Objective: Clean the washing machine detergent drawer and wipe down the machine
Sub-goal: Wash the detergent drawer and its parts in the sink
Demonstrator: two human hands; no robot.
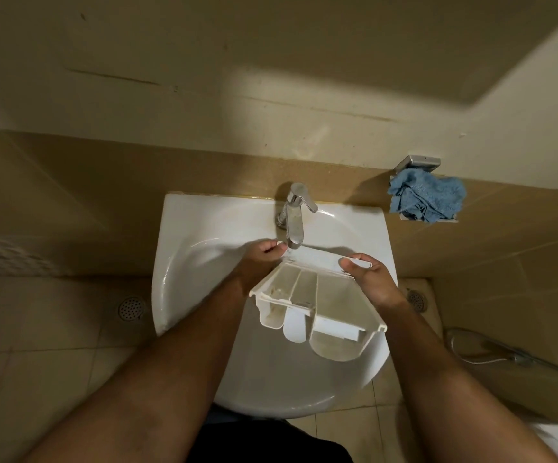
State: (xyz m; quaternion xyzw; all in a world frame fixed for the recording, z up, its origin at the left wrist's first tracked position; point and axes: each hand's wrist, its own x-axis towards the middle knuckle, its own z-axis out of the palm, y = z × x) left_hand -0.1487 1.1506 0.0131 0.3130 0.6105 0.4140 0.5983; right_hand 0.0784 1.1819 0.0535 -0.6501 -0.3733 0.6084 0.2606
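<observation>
A white detergent drawer [317, 305] with three stained compartments is held over the white sink [184, 269], its front panel up near the spout. My left hand [260, 259] grips the drawer's far left corner right under the chrome tap [296, 215], where a thin stream of water runs onto the panel's edge. My right hand [371, 275] grips the front panel's right end, thumb on top. The washing machine is not in view.
A blue cloth [428, 197] lies bunched on a metal wall shelf right of the sink. Floor drains [131, 308] sit on the tiled floor at both sides. A shower hose [491, 352] lies on the floor at the right.
</observation>
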